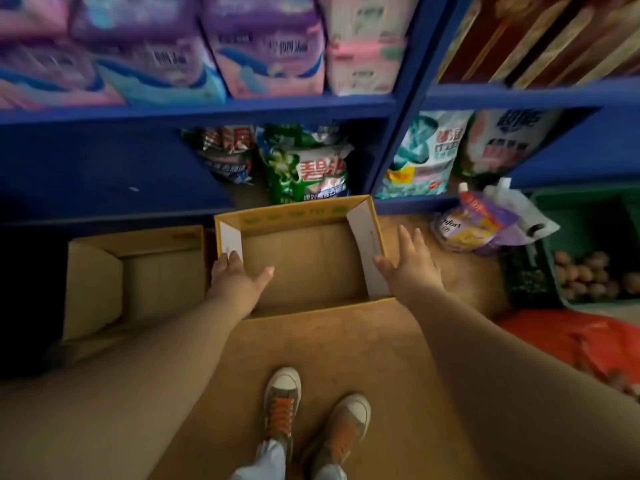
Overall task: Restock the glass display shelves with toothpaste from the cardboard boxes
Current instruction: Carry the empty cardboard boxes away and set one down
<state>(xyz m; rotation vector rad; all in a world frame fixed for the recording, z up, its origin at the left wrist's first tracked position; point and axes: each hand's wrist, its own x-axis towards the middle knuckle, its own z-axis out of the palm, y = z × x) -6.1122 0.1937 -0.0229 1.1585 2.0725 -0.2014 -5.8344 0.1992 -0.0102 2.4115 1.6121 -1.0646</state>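
Observation:
An open cardboard box [304, 271] stands on the brown floor in front of the blue shelves, and its inside looks empty. My left hand [235, 275] rests at the box's left wall, fingers at the white flap, thumb spread over the inside. My right hand [408, 261] is at the box's right wall with fingers apart, touching or just beside the white flap. A second open cardboard box [138, 282] lies to the left, also with nothing showing inside. No toothpaste and no glass shelf is in view.
Blue shelves [242, 109] hold soft packs above and detergent bags [304, 168] below. Refill pouches [485, 226] lie on the floor at right, beside a green crate [588, 237] with round brown items. A red bag [588, 344] lies at right. My shoes [311, 410] stand below.

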